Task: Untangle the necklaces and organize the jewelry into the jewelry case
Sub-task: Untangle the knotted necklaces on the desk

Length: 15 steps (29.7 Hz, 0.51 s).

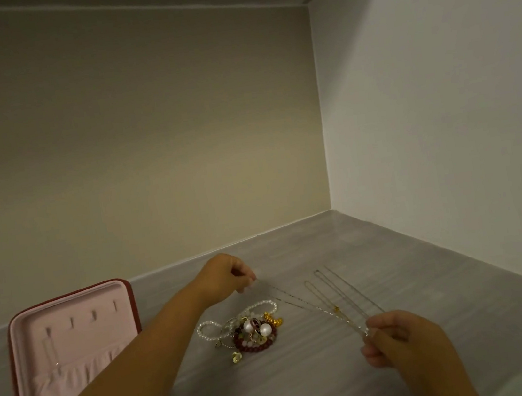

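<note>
Thin gold chain necklaces (334,300) stretch, crossing, just right of a heap of pearl and red-bead jewelry (254,329); a pink-lined red jewelry case (72,345) lies open, left.

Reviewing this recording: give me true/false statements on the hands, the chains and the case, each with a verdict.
1. The jewelry case lies open. True.
2. The left hand rests flat on the counter. False: it is raised and pinches a thin chain.
3. The right hand pinches the thin chain too. True.
4. The bead-and-pearl pile sits inside the case. False: it lies on the counter, right of the case.
</note>
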Motion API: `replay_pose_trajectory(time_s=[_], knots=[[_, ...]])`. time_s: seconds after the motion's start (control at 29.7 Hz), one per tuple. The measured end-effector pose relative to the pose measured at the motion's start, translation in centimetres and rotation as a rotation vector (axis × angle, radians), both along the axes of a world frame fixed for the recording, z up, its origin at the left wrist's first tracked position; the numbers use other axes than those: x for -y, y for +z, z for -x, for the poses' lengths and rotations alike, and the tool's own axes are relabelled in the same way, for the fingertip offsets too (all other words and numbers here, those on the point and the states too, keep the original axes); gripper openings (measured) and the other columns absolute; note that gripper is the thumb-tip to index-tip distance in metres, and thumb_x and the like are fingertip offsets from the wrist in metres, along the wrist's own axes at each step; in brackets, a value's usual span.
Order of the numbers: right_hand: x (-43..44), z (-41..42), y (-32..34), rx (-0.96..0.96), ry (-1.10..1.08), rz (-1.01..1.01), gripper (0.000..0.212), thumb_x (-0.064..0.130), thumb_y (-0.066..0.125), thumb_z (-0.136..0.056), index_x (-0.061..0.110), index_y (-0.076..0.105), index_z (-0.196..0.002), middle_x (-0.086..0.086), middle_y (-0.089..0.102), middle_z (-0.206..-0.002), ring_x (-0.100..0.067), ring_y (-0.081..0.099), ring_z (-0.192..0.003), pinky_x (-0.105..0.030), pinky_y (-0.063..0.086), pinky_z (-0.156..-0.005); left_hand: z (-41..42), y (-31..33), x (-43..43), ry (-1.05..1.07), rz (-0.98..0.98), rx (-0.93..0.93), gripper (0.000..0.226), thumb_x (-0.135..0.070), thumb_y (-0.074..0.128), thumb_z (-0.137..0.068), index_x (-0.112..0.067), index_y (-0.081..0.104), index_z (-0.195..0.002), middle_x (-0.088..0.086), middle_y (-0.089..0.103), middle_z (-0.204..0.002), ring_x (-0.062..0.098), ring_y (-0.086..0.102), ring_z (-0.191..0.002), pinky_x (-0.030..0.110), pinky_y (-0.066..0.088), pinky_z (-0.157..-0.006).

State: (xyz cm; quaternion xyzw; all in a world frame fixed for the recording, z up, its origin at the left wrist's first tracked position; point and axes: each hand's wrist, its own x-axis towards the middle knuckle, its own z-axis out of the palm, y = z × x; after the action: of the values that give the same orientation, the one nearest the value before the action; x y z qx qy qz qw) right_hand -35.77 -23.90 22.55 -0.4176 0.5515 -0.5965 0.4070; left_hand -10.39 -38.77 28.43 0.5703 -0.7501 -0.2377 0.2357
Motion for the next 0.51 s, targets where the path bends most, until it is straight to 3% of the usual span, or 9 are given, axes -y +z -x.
replay_pose_trajectory(time_s=[0.07,0.13,0.24,0.34,0.51], knots=[[-0.2,-0.6,-0.3,-0.143,-0.003,-0.048,0.009,-0.007,0.062,-0.081,0.001,0.062,-0.077,-0.018,0.066,-0.063,-0.023,0.064,-0.048,-0.032,0.056,-0.047,0.7,-0.4,0.3,0.072,-0.003,-0.127,0.011,-0.011,0.061,-0.092,-0.004,0.069,-0.093,0.004,0.07,-0.08,0.008,0.064,-0.066,0.018,0.052,-0.067],[-0.2,-0.7,-0.7,-0.385,-0.016,-0.088,0.011,0.005,0.066,-0.078,0.013,0.062,-0.072,-0.005,0.066,-0.059,-0.019,0.066,-0.053,-0.03,0.056,-0.059,1.5,-0.7,0.5,0.132,-0.151,-0.355,0.013,-0.01,0.058,-0.093,-0.001,0.066,-0.096,0.01,0.071,-0.086,0.013,0.067,-0.07,0.025,0.054,-0.071],[-0.6,-0.9,-0.8,-0.587,0.033,-0.16,0.016,0.013,0.065,-0.078,0.024,0.058,-0.069,0.008,0.058,-0.054,-0.004,0.059,-0.059,-0.006,0.041,-0.057,2.7,-0.9,0.8,0.19,-0.349,-0.607,0.011,-0.008,0.062,-0.091,-0.001,0.067,-0.098,0.011,0.072,-0.086,0.016,0.068,-0.07,0.031,0.055,-0.076],[-0.3,-0.5,-1.5,-0.626,0.1,-0.16,0.021,0.011,0.063,-0.081,0.026,0.056,-0.067,0.009,0.059,-0.057,-0.007,0.056,-0.057,-0.007,0.04,-0.054,3.4,-1.0,1.5,0.24,-0.394,-0.64,0.008,-0.004,0.062,-0.09,-0.004,0.069,-0.094,0.007,0.069,-0.078,0.014,0.063,-0.067,0.029,0.052,-0.072],[0.2,-0.2,-1.1,-0.435,0.138,-0.249,0.025,-0.002,0.061,-0.08,0.019,0.055,-0.068,0.003,0.055,-0.061,-0.009,0.049,-0.052,-0.006,0.042,-0.052,4.2,-1.0,2.8,0.239,-0.452,-0.677,0.019,0.002,0.054,-0.092,-0.006,0.071,-0.097,0.005,0.062,-0.073,0.013,0.057,-0.066,0.026,0.049,-0.067]])
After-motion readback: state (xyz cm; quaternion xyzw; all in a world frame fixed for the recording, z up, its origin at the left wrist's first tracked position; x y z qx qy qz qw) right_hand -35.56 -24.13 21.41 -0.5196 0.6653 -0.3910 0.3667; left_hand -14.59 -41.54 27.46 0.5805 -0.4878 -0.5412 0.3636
